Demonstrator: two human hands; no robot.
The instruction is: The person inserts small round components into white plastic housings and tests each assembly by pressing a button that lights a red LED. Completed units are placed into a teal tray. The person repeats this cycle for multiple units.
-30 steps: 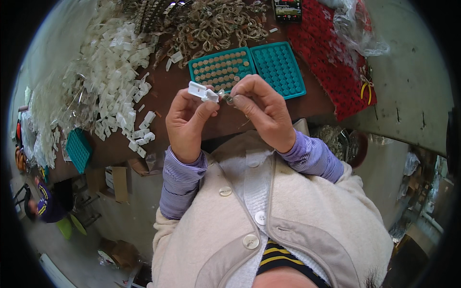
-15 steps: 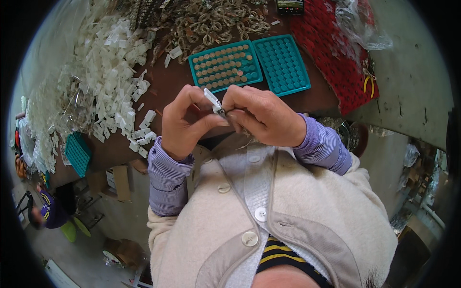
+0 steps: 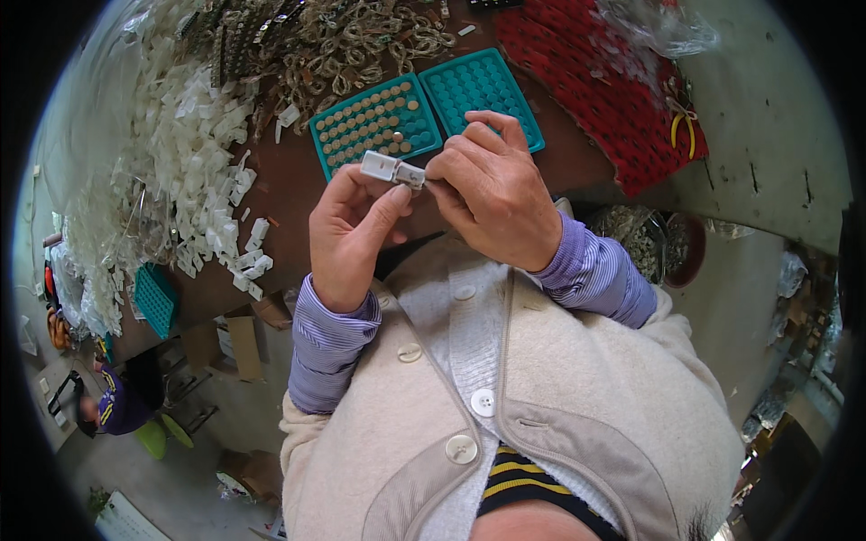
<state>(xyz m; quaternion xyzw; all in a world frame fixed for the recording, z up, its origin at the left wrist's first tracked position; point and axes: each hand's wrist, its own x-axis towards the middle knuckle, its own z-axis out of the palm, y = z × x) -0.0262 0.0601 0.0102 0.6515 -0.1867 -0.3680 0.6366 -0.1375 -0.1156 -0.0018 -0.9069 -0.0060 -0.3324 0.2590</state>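
Note:
My left hand (image 3: 347, 236) pinches a small white plastic case (image 3: 378, 166) between thumb and fingers. The case looks opened out, with a second white part on its right end showing small dark or metallic bits inside. At that end, my right hand (image 3: 499, 194) is closed, thumb and forefinger pressed together against the case; its other fingers are curled. What lies between those right fingertips, besides the case's edge, is too small to make out. Just beyond my hands lies a teal tray (image 3: 433, 144) with rows of round tan discs (image 3: 365, 119).
Another teal tray (image 3: 494, 90) with round pockets adjoins it. White plastic pieces (image 3: 194, 135) are heaped at left, coiled cords (image 3: 361, 41) at the back. On the right are red cloth (image 3: 586, 90) and yellow-handled pliers (image 3: 683, 135). Another person (image 3: 122, 406) sits at far left.
The white case has turned from steeply tilted to nearly level, its inside now showing. My right hand has rotated and its fingers have lifted. The whole view has shifted slightly.

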